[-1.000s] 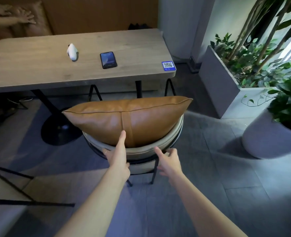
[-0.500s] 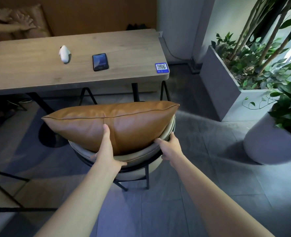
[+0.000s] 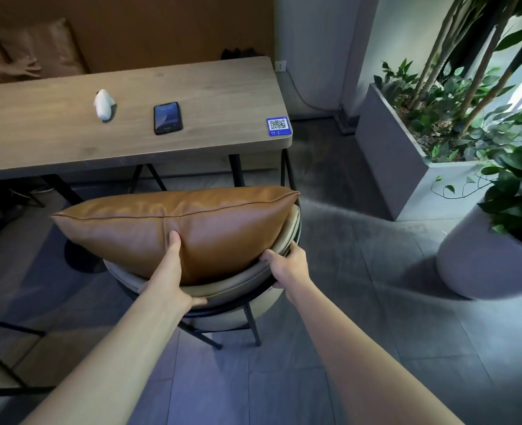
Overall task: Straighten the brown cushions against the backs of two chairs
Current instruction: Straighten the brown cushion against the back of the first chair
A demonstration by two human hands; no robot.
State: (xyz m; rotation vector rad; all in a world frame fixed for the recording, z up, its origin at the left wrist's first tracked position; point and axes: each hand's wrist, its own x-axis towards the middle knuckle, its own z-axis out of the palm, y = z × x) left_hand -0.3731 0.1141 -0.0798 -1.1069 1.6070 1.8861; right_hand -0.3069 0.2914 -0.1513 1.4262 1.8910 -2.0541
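Note:
A brown leather cushion (image 3: 223, 216) lies lengthwise along the top of a beige round-backed chair (image 3: 292, 223) with black legs, its left end sticking out past the chair. My left hand (image 3: 171, 271) presses flat against the cushion's near face, thumb hooked on the chair's back rim. My right hand (image 3: 287, 265) grips the chair's back rim just below the cushion's right end. A second brown cushion (image 3: 39, 47) leans at the far left behind the table, with another person's hand (image 3: 23, 69) on it.
A wooden table (image 3: 207, 87) stands beyond the chair, holding a phone (image 3: 167, 117), a small white object (image 3: 103, 104) and a QR sticker (image 3: 278, 126). A grey planter (image 3: 407, 161) and a round pot (image 3: 480, 259) with plants fill the right. Black metal legs (image 3: 5, 329) cross the floor at left.
Both my hands reached forward from the air: the left went flat onto the cushion, the right closed on the chair's rim. The view moved closer and the cushion shifted slightly.

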